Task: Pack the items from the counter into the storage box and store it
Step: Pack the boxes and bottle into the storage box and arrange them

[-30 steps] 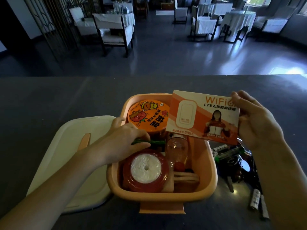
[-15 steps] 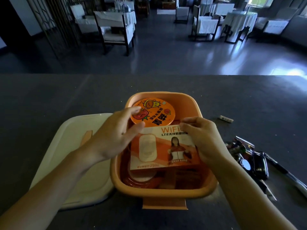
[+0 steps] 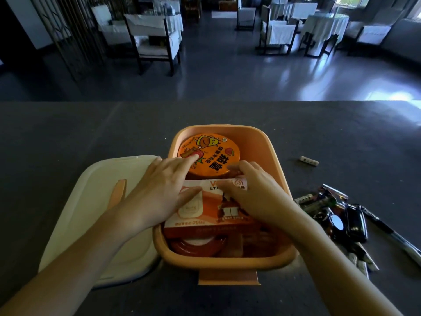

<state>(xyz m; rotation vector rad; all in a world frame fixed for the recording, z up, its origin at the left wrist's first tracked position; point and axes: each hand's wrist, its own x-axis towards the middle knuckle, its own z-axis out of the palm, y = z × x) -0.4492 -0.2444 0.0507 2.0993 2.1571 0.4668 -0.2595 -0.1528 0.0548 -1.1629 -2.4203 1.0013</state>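
An orange storage box [image 3: 276,156] stands on the dark counter. Inside it at the far end sits an orange noodle cup [image 3: 216,156]. In front of the cup a WiFi router carton [image 3: 205,213] lies flat on top of the other contents. A red tape roll [image 3: 198,244] shows beneath the carton's near edge. My left hand [image 3: 159,192] lies on the carton's left side with straight fingers, one fingertip reaching the cup lid. My right hand [image 3: 252,192] rests on the carton's right part with fingers curled at its far edge.
The cream box lid [image 3: 86,213] with an orange handle lies left of the box. On the right are a heap of keys, batteries and small things [image 3: 335,215], a pen [image 3: 396,236] and one small battery [image 3: 308,161]. Chairs and tables stand beyond the counter.
My right hand brought the carton from above the box's right side down into the box. Both hands now lie on it, and it sits lower and flatter.
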